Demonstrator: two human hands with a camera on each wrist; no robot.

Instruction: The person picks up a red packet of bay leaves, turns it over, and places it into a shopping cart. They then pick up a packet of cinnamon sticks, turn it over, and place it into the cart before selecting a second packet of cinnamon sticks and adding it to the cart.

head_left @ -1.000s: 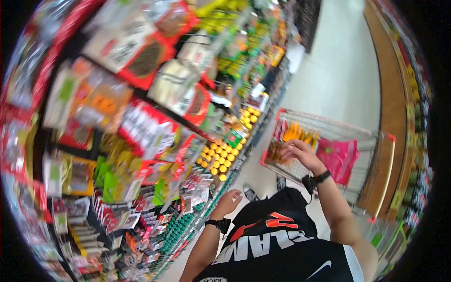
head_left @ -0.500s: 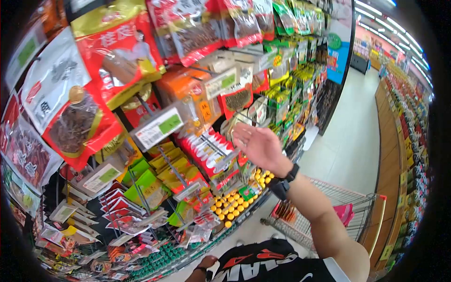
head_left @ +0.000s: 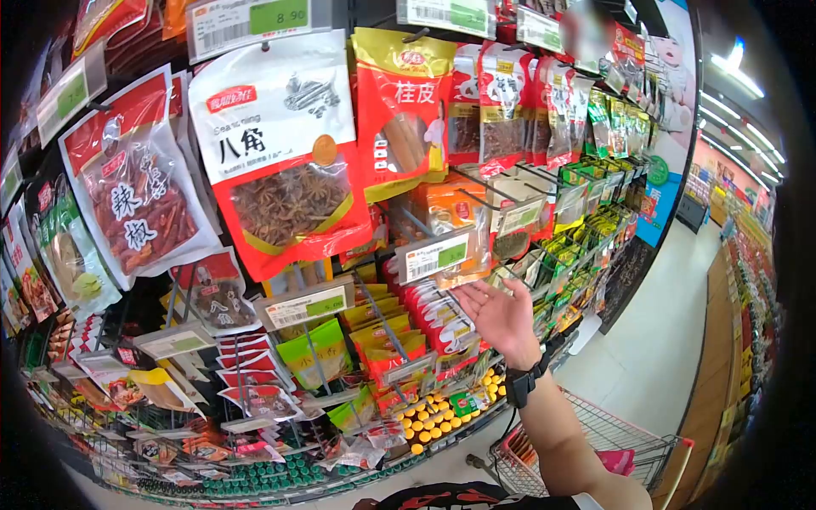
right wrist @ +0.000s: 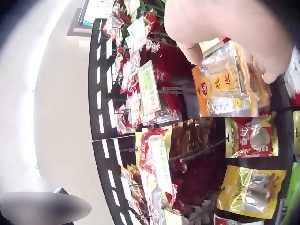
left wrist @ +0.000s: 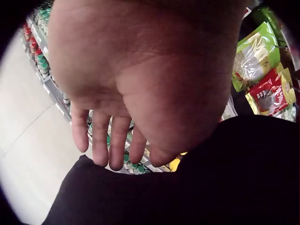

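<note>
My right hand (head_left: pixel 501 316) is raised, palm up and fingers spread, just below a price tag (head_left: pixel 436 255) on a peg of orange spice packets (head_left: pixel 442 204). In the right wrist view that right hand (right wrist: pixel 225 28) hovers over the top of an orange packet (right wrist: pixel 224 89); whether it touches is unclear. It holds nothing. My left hand (left wrist: pixel 140 70) hangs at my side with its fingers (left wrist: pixel 108 140) loosely straight and empty, low shelves behind it.
Hanging bags fill the rack: a star anise bag (head_left: pixel 285 170), a red cinnamon bag (head_left: pixel 404 110), chilli bags at left. Yellow-capped jars (head_left: pixel 438 416) line a lower shelf. A wire shopping cart (head_left: pixel 595 438) stands at my right, and the aisle floor (head_left: pixel 671 340) runs beyond.
My right hand left the cart, rose to the hanging packets, then dropped slightly under the price tag. The head view swung up from the cart to the shelves; my left hand fell out of it.
</note>
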